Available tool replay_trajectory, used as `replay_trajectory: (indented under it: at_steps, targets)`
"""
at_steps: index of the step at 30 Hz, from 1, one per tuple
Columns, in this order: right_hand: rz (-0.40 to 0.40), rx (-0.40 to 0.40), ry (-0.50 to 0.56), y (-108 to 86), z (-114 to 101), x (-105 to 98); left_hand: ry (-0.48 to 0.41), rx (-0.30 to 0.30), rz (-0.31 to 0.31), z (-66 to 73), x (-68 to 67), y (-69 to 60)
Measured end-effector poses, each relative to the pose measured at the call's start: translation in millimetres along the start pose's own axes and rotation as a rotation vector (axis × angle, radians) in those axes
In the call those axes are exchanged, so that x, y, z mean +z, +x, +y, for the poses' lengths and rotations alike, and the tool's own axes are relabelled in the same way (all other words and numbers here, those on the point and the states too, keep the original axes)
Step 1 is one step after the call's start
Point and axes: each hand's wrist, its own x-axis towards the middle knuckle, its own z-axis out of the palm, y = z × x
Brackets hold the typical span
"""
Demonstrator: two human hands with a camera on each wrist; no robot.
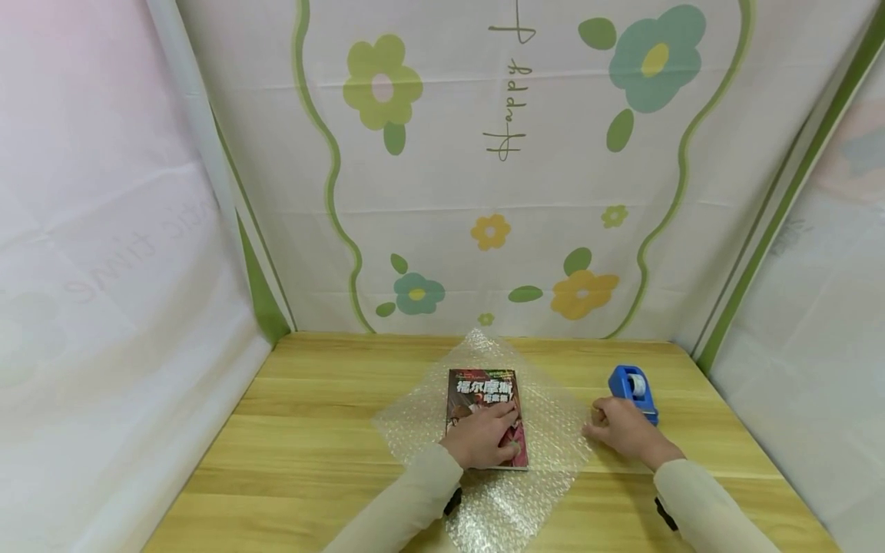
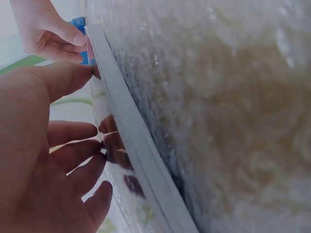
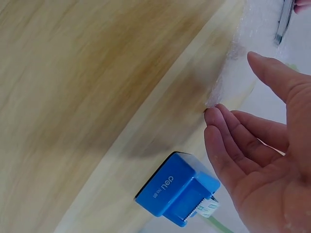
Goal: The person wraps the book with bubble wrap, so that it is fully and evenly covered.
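A dark-covered book (image 1: pixel 477 386) with white Chinese lettering lies on a diamond-turned sheet of bubble wrap (image 1: pixel 553 418). My left hand (image 1: pixel 482 438) rests on its cover, and in the left wrist view the fingertips and thumb touch the cover beside the pale page edges (image 2: pixel 131 126). At the sheet's right corner is my right hand (image 1: pixel 624 430). Its fingertips (image 3: pixel 212 114) meet that corner in the right wrist view, while the thumb (image 3: pixel 265 65) stands apart from the fingers. A blue tape dispenser (image 3: pixel 175 187) sits just beyond the right hand.
The wooden table (image 1: pixel 311 430) carries everything. Behind it hangs a flower-printed cloth (image 1: pixel 442 184), with more cloth along the left side (image 1: pixel 124 307) and right side (image 1: pixel 816 369).
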Motion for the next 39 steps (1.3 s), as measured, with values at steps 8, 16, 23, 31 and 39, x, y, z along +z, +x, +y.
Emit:
replay_trajectory:
  at_steps: [8, 16, 23, 31, 39]
  targets:
    - [0.005, 0.006, 0.021, 5.7, 3.8, 1.2, -0.035, -0.013, -0.011, -1.0, 1.4, 2.1]
    - [-0.009, 0.016, 0.036, 8.9, 6.0, -3.4, -0.071, -0.001, 0.0, -3.3, 3.9, 4.3]
    - [-0.054, 0.071, 0.095, 11.6, 7.0, -7.0, -0.098, -0.02, -0.006, -3.0, 3.5, 3.8]
    - [-0.057, 0.116, 0.117, 15.6, 15.1, -5.6, -0.104, -0.014, -0.019, -2.3, 1.8, 2.6]
    - [-0.06, 0.119, 0.147, 18.0, 18.2, -12.1, -0.08, -0.012, -0.011, -2.6, 2.3, 3.0]
